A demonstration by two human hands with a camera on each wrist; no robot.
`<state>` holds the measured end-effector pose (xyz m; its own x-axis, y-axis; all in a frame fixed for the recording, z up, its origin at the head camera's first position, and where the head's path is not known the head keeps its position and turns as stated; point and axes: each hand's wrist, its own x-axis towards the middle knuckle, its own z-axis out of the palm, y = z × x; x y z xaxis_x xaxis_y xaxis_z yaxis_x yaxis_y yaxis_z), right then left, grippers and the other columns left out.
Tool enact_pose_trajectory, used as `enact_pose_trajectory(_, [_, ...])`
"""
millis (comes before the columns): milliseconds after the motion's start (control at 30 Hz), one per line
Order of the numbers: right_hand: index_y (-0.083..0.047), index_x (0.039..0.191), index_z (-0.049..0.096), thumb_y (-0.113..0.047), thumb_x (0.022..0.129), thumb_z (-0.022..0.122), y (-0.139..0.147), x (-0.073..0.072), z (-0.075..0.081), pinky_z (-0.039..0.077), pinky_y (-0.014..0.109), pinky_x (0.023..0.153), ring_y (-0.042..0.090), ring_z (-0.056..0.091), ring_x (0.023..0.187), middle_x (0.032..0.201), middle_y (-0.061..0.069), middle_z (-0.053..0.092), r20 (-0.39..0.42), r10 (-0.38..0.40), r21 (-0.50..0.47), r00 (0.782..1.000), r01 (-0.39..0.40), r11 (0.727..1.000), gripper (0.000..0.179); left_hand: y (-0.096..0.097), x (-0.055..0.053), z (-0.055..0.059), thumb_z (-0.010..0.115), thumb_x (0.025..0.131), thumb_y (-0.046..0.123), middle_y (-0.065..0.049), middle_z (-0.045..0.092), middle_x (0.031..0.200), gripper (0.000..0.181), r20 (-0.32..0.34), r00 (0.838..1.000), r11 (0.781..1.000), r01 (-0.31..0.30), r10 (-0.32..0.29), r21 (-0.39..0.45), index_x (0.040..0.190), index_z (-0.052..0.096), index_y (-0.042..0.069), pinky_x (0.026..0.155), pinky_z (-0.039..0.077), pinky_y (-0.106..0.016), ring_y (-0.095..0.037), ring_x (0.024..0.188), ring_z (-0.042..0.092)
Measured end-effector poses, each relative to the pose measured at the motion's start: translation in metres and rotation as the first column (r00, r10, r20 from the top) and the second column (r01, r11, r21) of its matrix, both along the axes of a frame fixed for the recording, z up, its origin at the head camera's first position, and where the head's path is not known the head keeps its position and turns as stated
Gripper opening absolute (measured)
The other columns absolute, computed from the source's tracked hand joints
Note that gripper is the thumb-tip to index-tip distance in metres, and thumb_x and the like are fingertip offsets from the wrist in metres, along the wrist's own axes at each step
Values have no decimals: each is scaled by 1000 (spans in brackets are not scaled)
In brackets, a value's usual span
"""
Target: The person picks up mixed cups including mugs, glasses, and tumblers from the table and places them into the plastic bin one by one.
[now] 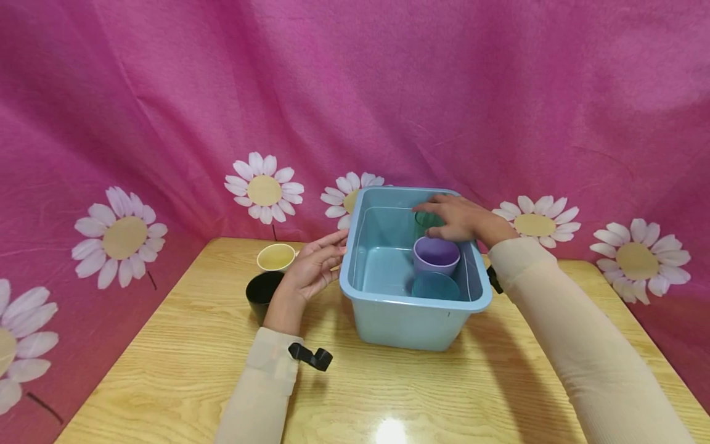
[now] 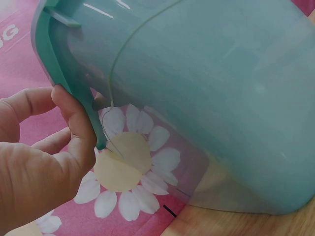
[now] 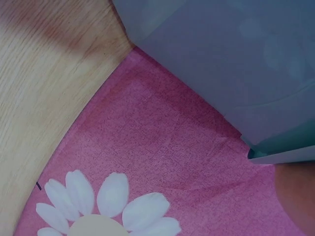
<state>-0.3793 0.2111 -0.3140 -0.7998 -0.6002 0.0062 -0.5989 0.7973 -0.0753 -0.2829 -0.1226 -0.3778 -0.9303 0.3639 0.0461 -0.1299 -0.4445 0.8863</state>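
Note:
A light blue plastic bin [image 1: 416,324] stands on the table. Inside it, along the right side, are a purple cup [image 1: 436,253], a teal cup [image 1: 435,287] nearer the front, and a green cup [image 1: 424,221] toward the back. My right hand [image 1: 457,219] reaches over the bin's right rim, fingers spread above the green cup and partly hiding it. With its fingers extended, my left hand [image 1: 313,268] touches the bin's left rim [image 2: 74,83] from outside. Beside that hand stand a yellow cup [image 1: 275,257] and a black cup [image 1: 262,293], partly covered by the wrist.
The wooden table [image 1: 355,388] reaches back to a pink cloth [image 1: 355,92] printed with white daisies. The bin's back edge is close to this cloth. A black strap piece [image 1: 310,356] sits on my left cuff.

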Motion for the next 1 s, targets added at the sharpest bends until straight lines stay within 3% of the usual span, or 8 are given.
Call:
enact_pose_trajectory(200, [-16,151,51,-34,95,64,3,1,0,29,66,114,44,36,142,152,22,43,-16,2,-33,1000,-2,999,61,2,0,0,45,104,-3,-23,40,156,52,6,1000,1000,6,-6,-5,156,38,0,79,56,-29,-12,96,67])
enact_pose_trajectory(467, [-16,151,52,-36,95,64,6,5,7,36,64,110,41,43,135,150,19,47,-57,5,-38,998,-7,999,60,1,1,-1,47,104,-2,-11,57,139,53,4,1000,1000,4,-4,-5,156,38,0,81,57,-30,-14,96,67])
enact_pose_trajectory(1000, [-13,147,55,-32,96,63,18,19,30,39,62,107,41,48,128,141,20,53,-142,36,-74,989,-47,996,55,0,0,0,47,104,-2,-8,61,132,52,-4,1000,1000,-3,3,-5,156,39,0,81,57,-30,-13,96,67])
